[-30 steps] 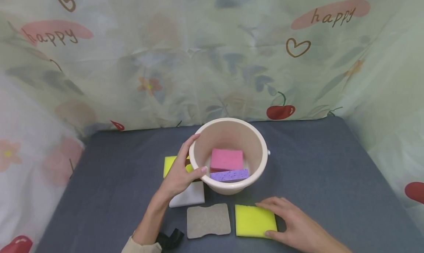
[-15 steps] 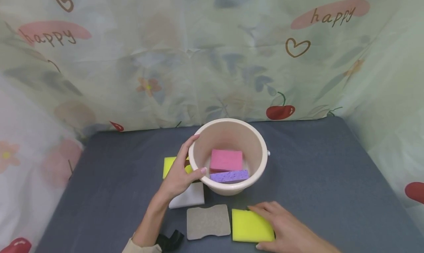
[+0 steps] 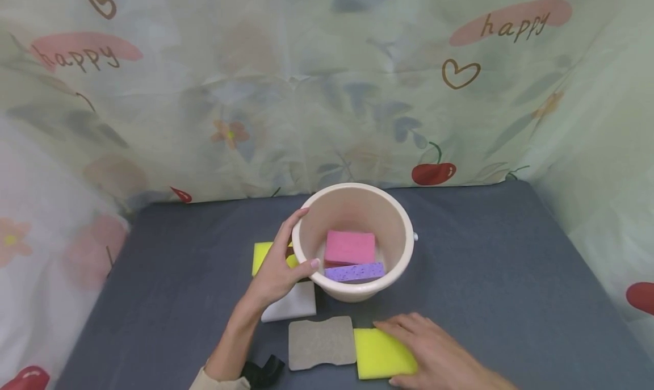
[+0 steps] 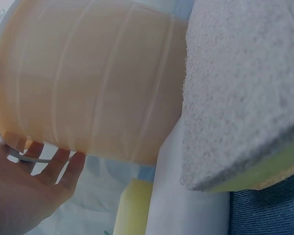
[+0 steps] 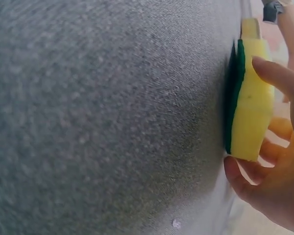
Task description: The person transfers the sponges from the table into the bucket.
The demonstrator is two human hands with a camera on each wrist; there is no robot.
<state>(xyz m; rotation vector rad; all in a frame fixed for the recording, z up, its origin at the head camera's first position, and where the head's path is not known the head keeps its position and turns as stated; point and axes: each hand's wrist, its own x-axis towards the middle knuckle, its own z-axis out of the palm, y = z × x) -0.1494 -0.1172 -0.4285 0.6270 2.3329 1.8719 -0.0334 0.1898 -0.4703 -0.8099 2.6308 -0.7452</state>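
My left hand (image 3: 276, 273) grips the left side of the cream bucket (image 3: 352, 208), thumb over the rim and fingers along the outside wall. Inside the bucket lie a pink sponge (image 3: 349, 247) and a speckled purple sponge (image 3: 355, 272). My right hand (image 3: 434, 350) holds a yellow sponge (image 3: 384, 353) by its far and near edges. The right wrist view shows a dark green scouring layer on the underside of this sponge (image 5: 252, 103), low over the cloth. Its left edge meets a grey sponge (image 3: 322, 343) with notched sides.
A white sponge (image 3: 291, 303) and another yellow sponge (image 3: 260, 256) lie left of the bucket, partly covered by my left hand and arm. A black object (image 3: 263, 373) sits by my left wrist. Dark grey cloth (image 3: 485, 276) covers the table, with a patterned curtain (image 3: 327, 123) behind.
My right hand has slid the yellow sponge left and slightly nearer, up against the grey sponge. The left hand and bucket have stayed in place.
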